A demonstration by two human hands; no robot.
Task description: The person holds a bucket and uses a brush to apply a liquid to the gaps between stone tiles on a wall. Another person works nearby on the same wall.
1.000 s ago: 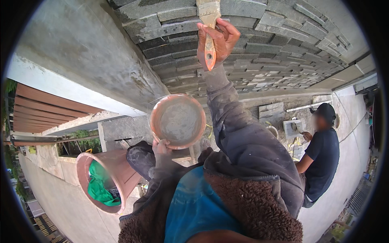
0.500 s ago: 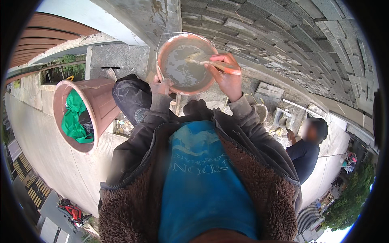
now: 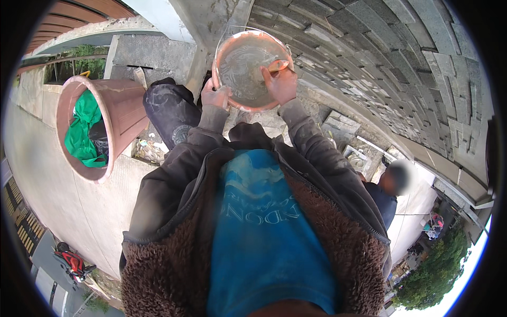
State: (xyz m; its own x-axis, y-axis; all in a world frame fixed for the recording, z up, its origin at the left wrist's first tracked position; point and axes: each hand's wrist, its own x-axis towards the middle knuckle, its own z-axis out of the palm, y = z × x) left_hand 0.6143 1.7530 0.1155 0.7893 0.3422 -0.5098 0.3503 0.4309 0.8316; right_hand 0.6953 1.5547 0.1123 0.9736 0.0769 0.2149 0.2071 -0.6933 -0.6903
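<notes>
An orange bucket with a thin wire handle holds a wet grey, cement-like slurry. At its left rim, my left hand is closed, gripping the edge. My right hand reaches over the right side of the bucket with its fingers wrapped around a paintbrush. Only the end of the brush's handle shows above my fingers; the bristles are hidden behind the hand. Ripples mark the slurry's surface near the brush.
A pinkish bin lies tilted at left, with a green bag inside. Rough stone cladding rises along the right. Another person is low at the right, near pale blocks. A dark-clothed knee sits beside the bin.
My right hand has turned and brought the brush lower over the slurry, hiding the bristles that showed before. The slurry is now rippled. My left hand keeps its grip on the rim.
</notes>
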